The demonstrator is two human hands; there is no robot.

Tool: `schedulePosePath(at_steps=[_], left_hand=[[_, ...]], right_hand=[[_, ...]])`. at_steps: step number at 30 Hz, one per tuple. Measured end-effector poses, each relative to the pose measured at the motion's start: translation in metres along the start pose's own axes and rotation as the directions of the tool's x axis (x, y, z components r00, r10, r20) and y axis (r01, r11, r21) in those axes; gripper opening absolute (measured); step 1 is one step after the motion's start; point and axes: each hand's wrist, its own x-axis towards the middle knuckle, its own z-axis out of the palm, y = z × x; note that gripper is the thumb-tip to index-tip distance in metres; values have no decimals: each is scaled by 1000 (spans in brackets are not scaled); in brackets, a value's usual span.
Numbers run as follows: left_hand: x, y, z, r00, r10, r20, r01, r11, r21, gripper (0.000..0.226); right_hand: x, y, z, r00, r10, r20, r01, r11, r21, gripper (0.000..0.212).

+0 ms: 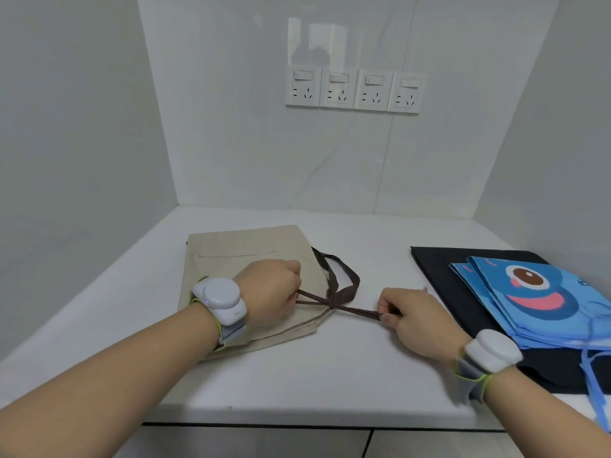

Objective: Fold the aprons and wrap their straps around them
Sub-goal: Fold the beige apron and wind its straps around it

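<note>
Straps (334, 304) cross at the folded beige apron (251, 259), running left-right between our hands; left hand (269, 292) grips one end, right hand (408, 319) pinches the other.

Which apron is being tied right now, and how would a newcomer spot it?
On the white counter below the wall sockets, look left. The folded beige apron lies there, both hands pulling its brown straps. The other aprons, black and blue, lie stacked at right.
</note>
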Motion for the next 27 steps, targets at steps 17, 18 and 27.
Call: schedulePosePath(at_steps=[17,18,27], left_hand=[[10,11,-8,821,-549,157,184,-5,-983,14],[11,15,-10,831,-522,191,142,-134,-981,14],[12,20,3,867,-421,265,181,-229,-957,15]], right_hand=[[16,-22,1,973,228,38,-60,89,994,11],[16,-26,3,976,211,51,-46,-31,998,13],[19,-32,14,963,237,131,-100,-136,986,19]])
